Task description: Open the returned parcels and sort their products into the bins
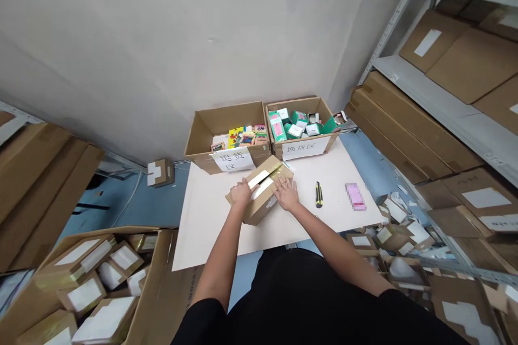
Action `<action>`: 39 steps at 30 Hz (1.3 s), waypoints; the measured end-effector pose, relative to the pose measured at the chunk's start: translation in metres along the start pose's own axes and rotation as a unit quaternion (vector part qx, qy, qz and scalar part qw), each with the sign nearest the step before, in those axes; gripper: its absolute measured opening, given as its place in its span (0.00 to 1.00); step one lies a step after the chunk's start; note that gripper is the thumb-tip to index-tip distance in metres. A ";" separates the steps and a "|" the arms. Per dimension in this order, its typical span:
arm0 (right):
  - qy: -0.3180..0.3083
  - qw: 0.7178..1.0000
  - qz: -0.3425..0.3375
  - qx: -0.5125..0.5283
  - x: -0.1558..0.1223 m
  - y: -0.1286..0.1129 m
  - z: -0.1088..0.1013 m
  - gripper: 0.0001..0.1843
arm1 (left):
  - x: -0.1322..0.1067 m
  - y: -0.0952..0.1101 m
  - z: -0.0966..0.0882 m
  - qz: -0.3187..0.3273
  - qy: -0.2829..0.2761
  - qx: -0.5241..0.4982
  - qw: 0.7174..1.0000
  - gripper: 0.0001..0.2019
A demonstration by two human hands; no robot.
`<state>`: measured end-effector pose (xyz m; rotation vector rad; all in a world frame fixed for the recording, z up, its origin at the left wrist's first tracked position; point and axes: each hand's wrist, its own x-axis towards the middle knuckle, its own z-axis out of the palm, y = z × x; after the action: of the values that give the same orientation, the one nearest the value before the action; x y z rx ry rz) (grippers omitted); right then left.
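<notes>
Head view: cardboard carton [256, 212] sits tilted relative to the table edges, near the middle of the tabletop [283, 233], between both hands. Top has a dark gap between flaps, white label patches either side, shiny tape at the far right end.

Left hand [242, 192] is on the carton's left side, fingers bent over the top near the gap. Left grip: partly curled; can't tell from this angle whether it pinches the flap or just presses. Right hand [286, 194] lies on the right end, fingers spread; right grip is wide open, closed around nothing.

Right of the carton: black-and-yellow utility knife [319, 195], then a pixelated pink item [356, 197], both apart from the hands. Behind: left open box [200, 163] with colourful small packs [246, 139], right open box [278, 150] with green-and-white boxes [295, 130]. Both carry handwritten paper signs [233, 159].
</notes>
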<state>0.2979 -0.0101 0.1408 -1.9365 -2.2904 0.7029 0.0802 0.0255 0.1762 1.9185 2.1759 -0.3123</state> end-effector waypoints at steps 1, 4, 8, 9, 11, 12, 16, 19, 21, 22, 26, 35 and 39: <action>-0.003 1.000 0.013 0.012 0.004 0.004 -0.005 0.35 | -0.001 0.000 -0.004 -0.013 -0.022 -0.013 1.000 0.45; -0.022 0.997 0.058 0.054 0.019 0.015 -0.016 0.41 | -0.004 0.001 -0.013 -0.034 -0.090 -0.100 0.990 0.45; -0.060 0.986 0.119 0.095 0.038 0.009 -0.013 0.57 | -0.014 0.010 -0.015 -0.056 -0.076 -0.155 0.983 0.39; -0.057 0.983 0.139 0.104 0.041 0.004 -0.009 0.64 | -0.018 0.013 -0.015 -0.060 -0.077 -0.163 0.982 0.37; -0.030 0.977 0.167 0.129 0.045 -0.006 0.000 0.74 | -0.023 0.016 -0.016 -0.071 -0.083 -0.174 0.979 0.34; -0.014 0.974 0.171 0.146 0.047 -0.011 0.004 0.76 | -0.024 0.016 -0.016 -0.079 -0.085 -0.176 0.978 0.33; 0.015 0.963 0.130 0.235 0.049 -0.013 0.008 0.74 | -0.025 0.014 -0.018 -0.102 -0.073 -0.171 0.977 0.31; 0.027 0.941 0.107 0.319 0.049 -0.004 0.002 0.69 | -0.026 0.013 -0.014 -0.107 -0.052 -0.171 0.978 0.29; 0.037 0.914 0.092 0.393 0.049 0.004 -0.003 0.66 | -0.026 0.011 -0.009 -0.108 -0.025 -0.165 0.980 0.28; 0.043 0.897 0.081 0.433 0.048 0.008 -0.005 0.64 | -0.025 0.008 -0.007 -0.107 -0.018 -0.168 0.980 0.28; 0.079 0.800 0.032 0.594 0.042 0.032 -0.011 0.59 | -0.016 -0.022 0.002 -0.099 -0.054 -0.250 0.962 0.30; 0.122 0.800 0.130 0.573 0.005 0.078 0.022 0.42 | -0.025 -0.017 0.046 -0.140 0.098 -0.246 0.954 0.36; 0.174 0.922 0.152 0.312 -0.002 0.080 0.032 0.33 | -0.037 0.013 0.054 -0.002 0.113 -0.205 0.972 0.28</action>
<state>0.3610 -0.0132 0.0826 -1.8998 -1.3493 0.8871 0.0987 -0.0245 0.1362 1.7803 2.1625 0.3491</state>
